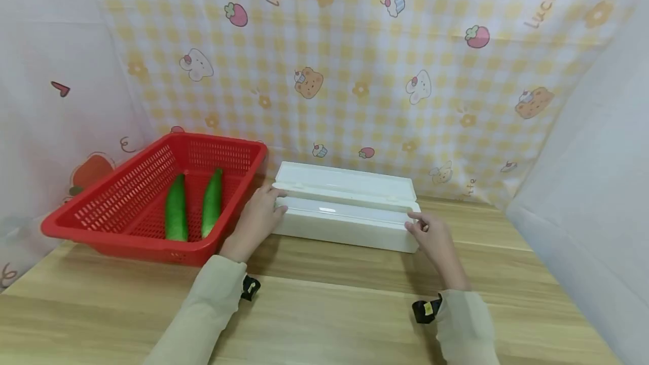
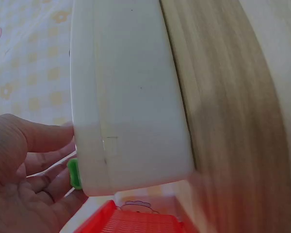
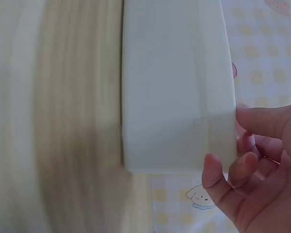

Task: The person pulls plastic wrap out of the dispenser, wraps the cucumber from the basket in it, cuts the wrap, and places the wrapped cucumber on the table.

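Note:
A long white box (image 1: 345, 227), which looks like a cling film dispenser, lies on the table with its lid (image 1: 350, 181) tipped back. Inside its opening a pale, shiny surface shows. My left hand (image 1: 258, 216) grips the box's left end, thumb at the front upper edge and fingers curled at the corner. Beside those fingers, a small green tab (image 2: 74, 174) sticks out. At the opposite end my right hand (image 1: 431, 232) holds the upper corner between thumb and bent fingers. Whether clear film lies between the fingers of either hand, I cannot tell.
A red perforated basket (image 1: 137, 249) stands left of the box, holding two green cucumbers (image 1: 176, 210) (image 1: 212, 203). Wood-grain table surface (image 1: 324, 308) extends in front. A checked curtain with cartoon prints (image 1: 355, 44) hangs close behind the box.

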{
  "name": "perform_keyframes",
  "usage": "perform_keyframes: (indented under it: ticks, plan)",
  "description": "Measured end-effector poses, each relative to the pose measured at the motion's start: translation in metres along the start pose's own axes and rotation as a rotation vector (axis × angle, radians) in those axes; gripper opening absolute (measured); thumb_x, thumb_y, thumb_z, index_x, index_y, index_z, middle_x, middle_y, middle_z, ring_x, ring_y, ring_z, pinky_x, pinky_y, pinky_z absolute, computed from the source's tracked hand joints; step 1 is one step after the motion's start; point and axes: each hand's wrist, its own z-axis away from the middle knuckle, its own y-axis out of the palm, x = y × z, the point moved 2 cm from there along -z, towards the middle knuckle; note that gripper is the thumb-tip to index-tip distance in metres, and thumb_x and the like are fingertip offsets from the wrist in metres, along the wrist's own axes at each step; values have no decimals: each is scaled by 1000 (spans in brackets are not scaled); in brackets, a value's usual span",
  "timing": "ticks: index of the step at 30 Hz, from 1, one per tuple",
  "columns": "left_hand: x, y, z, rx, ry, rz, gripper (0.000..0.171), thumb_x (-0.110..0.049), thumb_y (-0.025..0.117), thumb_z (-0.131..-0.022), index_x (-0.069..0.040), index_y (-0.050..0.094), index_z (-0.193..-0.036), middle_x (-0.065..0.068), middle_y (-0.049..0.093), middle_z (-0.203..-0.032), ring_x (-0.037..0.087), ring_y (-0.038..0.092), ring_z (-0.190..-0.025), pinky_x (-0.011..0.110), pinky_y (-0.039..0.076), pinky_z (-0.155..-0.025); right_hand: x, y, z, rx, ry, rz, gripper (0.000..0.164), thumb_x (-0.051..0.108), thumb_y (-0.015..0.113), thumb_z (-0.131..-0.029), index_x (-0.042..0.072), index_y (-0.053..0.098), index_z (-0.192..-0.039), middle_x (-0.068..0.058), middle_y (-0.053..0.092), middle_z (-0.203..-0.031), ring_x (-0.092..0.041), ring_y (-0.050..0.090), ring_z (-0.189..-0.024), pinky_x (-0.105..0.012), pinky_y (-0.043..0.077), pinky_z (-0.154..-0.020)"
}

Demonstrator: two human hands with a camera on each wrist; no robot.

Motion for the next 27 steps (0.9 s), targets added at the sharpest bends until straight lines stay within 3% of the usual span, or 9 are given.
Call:
perform_keyframes:
  ticks: [4,12,22,27]
  plan:
    - [-1,2,1,-25,13,-34,28,-13,64,-87,-4,64,-114,16,57,-116,31,51,-106,43,50,-85,3,3,1,-63,-21,41,28,14,59,-91,-5,63,-112,-8,53,-73,-11,38,-56,-22,34,-51]
    - [-1,9,2,-55,31,-58,13,-13,63,-87,-6,69,-96,11,61,-100,25,51,-96,37,50,-77,5,5,3,-105,-11,137,19,14,59,-90,-2,68,-96,-6,51,-66,-15,40,-58,-25,32,-53]
    - [-2,12,1,-154,76,-123,8,-13,63,-87,-9,69,-85,7,63,-87,23,51,-86,34,49,-68,10,7,6,-166,-18,229,16,13,56,-92,-1,65,-93,-12,62,-79,-23,51,-67,-33,40,-59]
    - [0,16,0,-173,88,-186,7,-12,63,-87,-9,69,-83,7,64,-83,23,49,-81,32,46,-66,10,9,7,-176,-15,239,16,14,56,-92,0,65,-94,-12,64,-82,-23,53,-68,-35,41,-60]
